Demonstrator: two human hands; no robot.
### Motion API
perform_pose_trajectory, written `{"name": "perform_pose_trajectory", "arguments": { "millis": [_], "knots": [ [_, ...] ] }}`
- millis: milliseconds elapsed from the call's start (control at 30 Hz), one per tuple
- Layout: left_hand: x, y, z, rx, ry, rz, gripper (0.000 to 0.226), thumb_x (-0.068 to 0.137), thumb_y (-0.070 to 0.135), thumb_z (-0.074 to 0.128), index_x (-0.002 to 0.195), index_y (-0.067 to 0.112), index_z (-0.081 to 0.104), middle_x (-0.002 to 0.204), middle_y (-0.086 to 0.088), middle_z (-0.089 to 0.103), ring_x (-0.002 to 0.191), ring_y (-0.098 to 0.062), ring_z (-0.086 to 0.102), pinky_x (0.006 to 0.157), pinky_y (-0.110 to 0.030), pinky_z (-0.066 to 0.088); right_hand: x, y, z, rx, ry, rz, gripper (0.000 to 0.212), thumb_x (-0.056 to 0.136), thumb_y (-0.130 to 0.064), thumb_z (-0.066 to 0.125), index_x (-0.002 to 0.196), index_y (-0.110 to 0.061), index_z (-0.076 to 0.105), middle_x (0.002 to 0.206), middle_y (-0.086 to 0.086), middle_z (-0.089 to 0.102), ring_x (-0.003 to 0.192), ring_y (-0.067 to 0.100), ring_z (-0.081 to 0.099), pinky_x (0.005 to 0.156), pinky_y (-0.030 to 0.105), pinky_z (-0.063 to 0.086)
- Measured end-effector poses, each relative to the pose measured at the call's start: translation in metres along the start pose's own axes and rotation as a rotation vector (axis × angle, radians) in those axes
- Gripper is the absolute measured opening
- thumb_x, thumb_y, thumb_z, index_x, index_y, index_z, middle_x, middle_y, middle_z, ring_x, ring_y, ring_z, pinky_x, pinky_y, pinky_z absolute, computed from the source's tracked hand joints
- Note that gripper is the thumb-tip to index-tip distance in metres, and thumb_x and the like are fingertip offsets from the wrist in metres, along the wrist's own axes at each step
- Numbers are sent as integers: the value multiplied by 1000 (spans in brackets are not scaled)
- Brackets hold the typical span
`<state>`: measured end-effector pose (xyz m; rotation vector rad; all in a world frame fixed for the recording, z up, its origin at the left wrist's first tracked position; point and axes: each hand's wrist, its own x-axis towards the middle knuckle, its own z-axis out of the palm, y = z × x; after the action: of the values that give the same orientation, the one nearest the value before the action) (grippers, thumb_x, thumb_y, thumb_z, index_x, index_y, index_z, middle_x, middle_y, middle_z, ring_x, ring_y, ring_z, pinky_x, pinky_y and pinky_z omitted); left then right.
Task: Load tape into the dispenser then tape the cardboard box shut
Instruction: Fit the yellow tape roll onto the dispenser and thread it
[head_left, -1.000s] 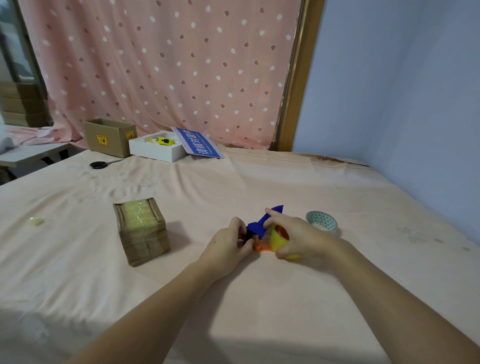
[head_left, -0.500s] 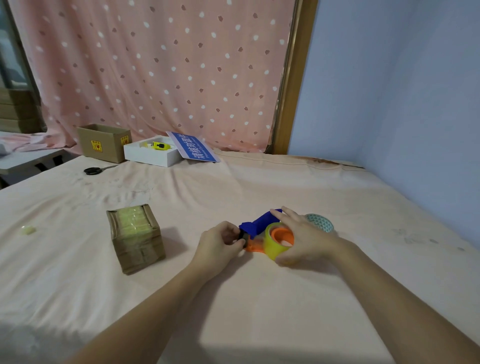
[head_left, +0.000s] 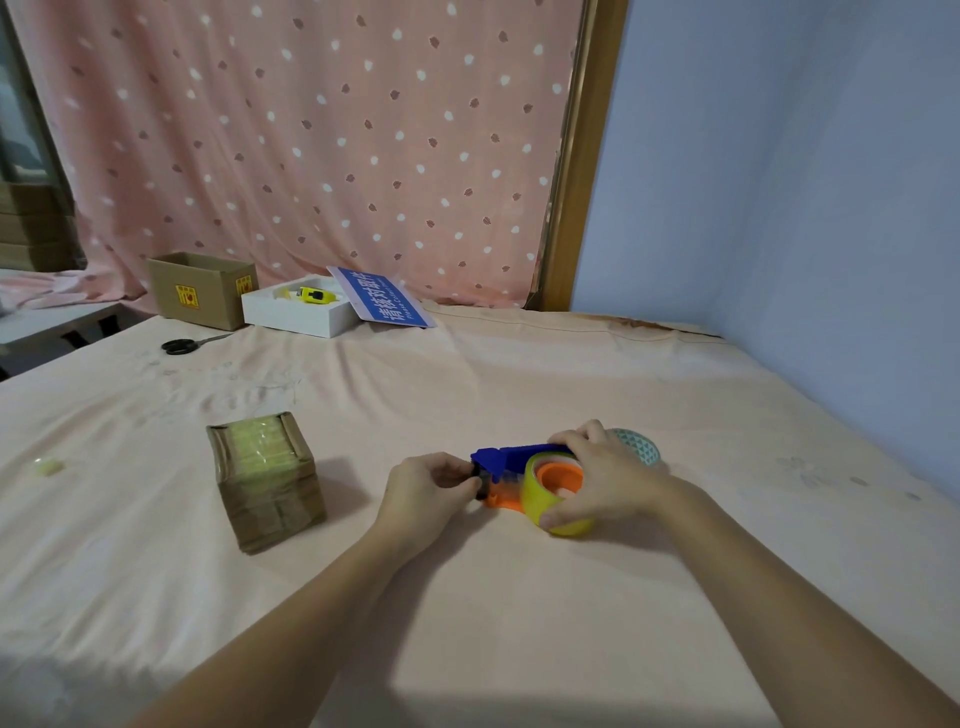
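The person is partway through loading: the yellow tape roll (head_left: 558, 499) sits on the orange hub of the dispenser (head_left: 511, 470) on the peach cloth (head_left: 467, 623), the right hand (head_left: 605, 475) curled over roll and blue handle. The left hand (head_left: 426, 491) pinches closed at the dispenser's front end; whether it holds the tape's free end cannot be told. The cardboard box (head_left: 265, 478) stands apart to the left, already heavily wrapped, so taping appears still ahead.

dispenser (head_left: 511, 462): blue-orange, on bed | tape roll (head_left: 545, 493): yellow, on hub | cardboard box (head_left: 266, 478): taped, left
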<state>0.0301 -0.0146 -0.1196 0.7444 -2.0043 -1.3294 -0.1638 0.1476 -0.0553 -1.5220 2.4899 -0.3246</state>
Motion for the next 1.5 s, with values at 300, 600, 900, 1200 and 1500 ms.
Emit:
{"name": "perform_pose_trajectory", "arguments": {
  "millis": [300,600,900,1200,1500],
  "knots": [
    [-2,1,-4,57,-23,2,14,82,13,75,71,22,78,77,17,79,65,5,67,61,-10,49,-16,3,31,241,140,-31,109,60,-66,79,153,-40,30,137,-10,38,128,14,46,110,40,42],
    [6,-4,-19,-33,-131,-30,9,84,13,77,77,11,76,83,-3,82,71,-11,69,66,-26,52,-33,24,15,337,74,-62,98,58,-42,91,144,-46,42,135,-15,49,124,1,53,104,25,47],
    [3,3,-14,-27,-225,36,10,79,22,70,77,13,64,85,-12,80,90,-36,72,79,-37,52,-51,13,12,179,-6,-20,108,59,-46,86,146,-40,22,141,-19,32,127,4,45,104,28,47],
    [0,-3,-16,59,-218,57,11,89,22,69,81,17,65,79,-9,74,68,-11,58,70,-30,47,-53,15,12,114,45,-70,95,59,-55,81,142,-38,37,125,-17,43,123,7,41,107,34,43],
    [-5,8,-19,140,-265,39,8,99,24,62,103,29,66,69,5,67,58,-7,53,57,-20,43,-68,13,13,164,95,-71,87,62,-53,82,136,-45,37,122,-23,40,115,5,51,98,33,50]
  ]
}}
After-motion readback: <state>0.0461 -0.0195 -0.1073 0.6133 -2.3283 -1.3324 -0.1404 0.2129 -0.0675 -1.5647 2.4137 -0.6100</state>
